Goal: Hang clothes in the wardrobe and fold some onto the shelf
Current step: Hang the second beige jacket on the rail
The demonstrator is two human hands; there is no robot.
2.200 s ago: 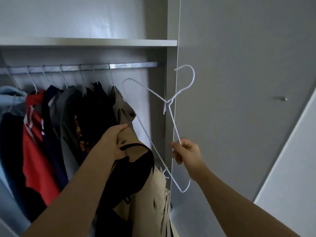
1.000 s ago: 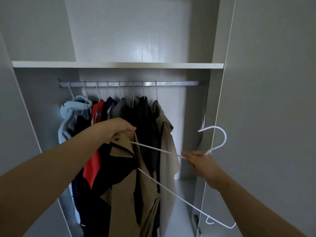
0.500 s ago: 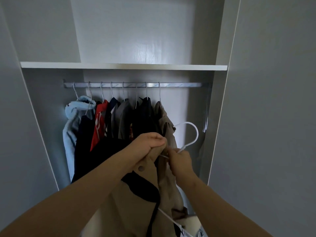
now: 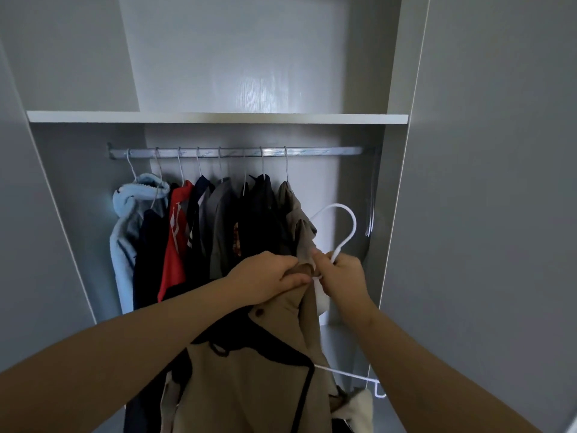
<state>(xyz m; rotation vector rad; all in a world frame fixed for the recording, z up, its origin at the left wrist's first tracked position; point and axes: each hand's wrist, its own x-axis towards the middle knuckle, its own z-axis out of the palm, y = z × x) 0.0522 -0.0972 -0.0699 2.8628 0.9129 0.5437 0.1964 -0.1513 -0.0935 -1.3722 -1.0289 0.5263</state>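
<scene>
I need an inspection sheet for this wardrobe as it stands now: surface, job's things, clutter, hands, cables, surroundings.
Surface: flat white shelf above a silver metal rail.
Job's things: beige coat with dark lining, white wire hanger partly inside it; hung garments on the rail's left part.
Clutter: thin bare wires, likely spare hangers, at the rail's right end.
Hands: left hand grips the coat's collar; right hand grips the hanger's neck.
Cables: nothing seen.
Surroundings: grey wardrobe door at right.
</scene>
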